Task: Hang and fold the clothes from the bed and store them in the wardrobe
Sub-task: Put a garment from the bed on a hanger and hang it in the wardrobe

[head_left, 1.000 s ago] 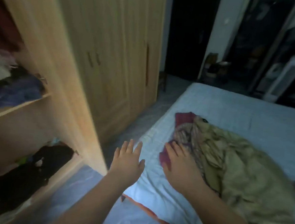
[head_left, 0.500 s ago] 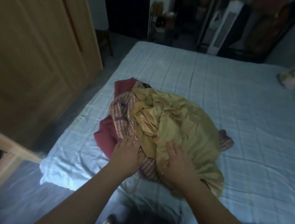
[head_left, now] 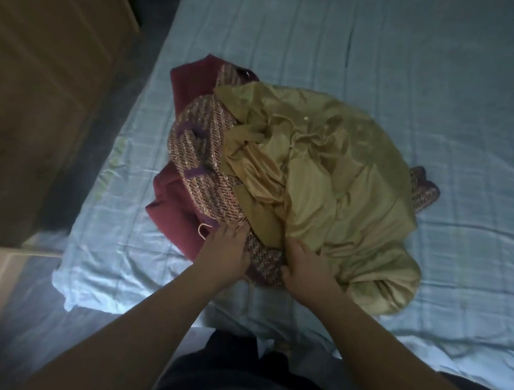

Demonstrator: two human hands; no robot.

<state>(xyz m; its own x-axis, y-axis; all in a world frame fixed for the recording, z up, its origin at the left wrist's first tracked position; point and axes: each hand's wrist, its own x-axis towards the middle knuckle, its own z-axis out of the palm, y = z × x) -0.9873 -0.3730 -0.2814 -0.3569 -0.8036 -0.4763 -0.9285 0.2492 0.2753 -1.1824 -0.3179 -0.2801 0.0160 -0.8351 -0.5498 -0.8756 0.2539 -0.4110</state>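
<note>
Your left hand [head_left: 225, 250] lay on the patterned garment [head_left: 204, 147], grip unclear, while your right hand [head_left: 307, 268] clutched the gold garment [head_left: 328, 175] atop the heap [head_left: 174, 210] on the bed [head_left: 384, 51], so I judged every piece there yet to be hung, folded or put in the wardrobe [head_left: 43, 85].

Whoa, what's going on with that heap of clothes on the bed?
A person at the edge of the bed is reaching into a pile of clothes. Their left hand rests on a patterned woven garment and their right hand on the gold garment lying on top; a maroon garment lies underneath. Nothing is lifted or folded yet, and the wardrobe stands to the left.
</note>
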